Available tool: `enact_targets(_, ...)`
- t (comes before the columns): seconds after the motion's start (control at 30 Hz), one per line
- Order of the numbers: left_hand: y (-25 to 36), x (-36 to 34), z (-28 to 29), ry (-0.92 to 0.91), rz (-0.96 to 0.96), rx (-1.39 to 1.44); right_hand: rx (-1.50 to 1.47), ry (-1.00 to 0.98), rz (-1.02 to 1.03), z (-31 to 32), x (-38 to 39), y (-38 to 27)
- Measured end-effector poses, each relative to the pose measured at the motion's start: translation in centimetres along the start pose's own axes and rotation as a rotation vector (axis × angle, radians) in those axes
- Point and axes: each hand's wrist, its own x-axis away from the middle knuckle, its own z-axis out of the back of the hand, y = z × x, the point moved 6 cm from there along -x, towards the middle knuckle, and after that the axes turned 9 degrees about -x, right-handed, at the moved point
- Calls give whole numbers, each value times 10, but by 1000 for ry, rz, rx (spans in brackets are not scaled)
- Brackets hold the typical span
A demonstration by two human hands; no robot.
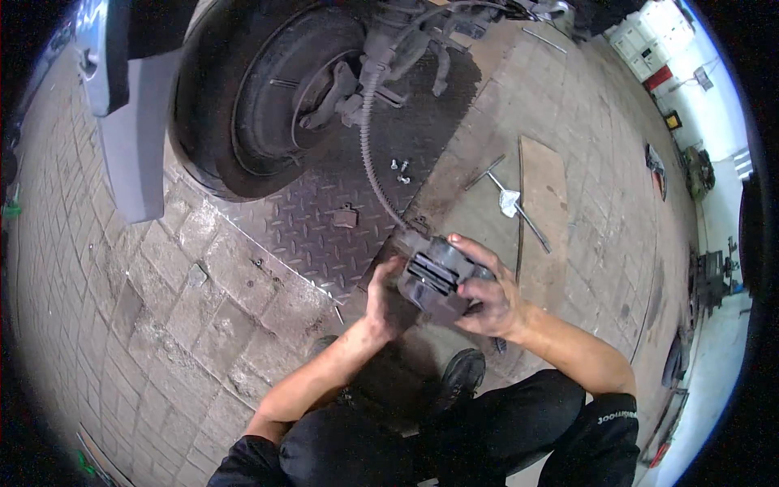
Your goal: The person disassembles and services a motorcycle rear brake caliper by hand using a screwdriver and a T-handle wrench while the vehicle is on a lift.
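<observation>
Between my hands is a dark brake caliper (438, 280), its pad slot turned up toward me. A hose in a ribbed spring sleeve (367, 134) runs from it up to the vehicle. My right hand (493, 302) grips the caliper's right side, fingers and thumb bent around it. My left hand (385, 296) is closed against the left side; its fingertips are partly hidden behind the caliper. Beyond my hands, a small brake pad (346, 217) lies on the diamond-patterned metal plate (312, 252). Several small bolts (402, 169) lie farther up the same plate.
A large wheel (272, 97) stands at the upper left, beside a grey body panel (131, 138). To the right, a T-handle wrench (529, 223) with a pale scrap (509, 203) on it lies near a cardboard strip (542, 183). My shoe (462, 375) rests below my hands.
</observation>
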Motion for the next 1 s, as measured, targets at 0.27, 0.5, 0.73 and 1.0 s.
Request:
enact_targets(0.27,25,-9,-20,292,-826,-1586,134,-69,-222,1,51,29)
enact_targets(0.5,85,28,-42,236,-1122,-1422,514,-213,-1504,9,298,88)
enact_targets(0.73,114,40,-43,308,-1103,-1453,261,-12,-1361,-16,302,72)
enact_targets(1.0,129,45,-50,449,-1006,-1895,-387,-83,-790,-32,154,16)
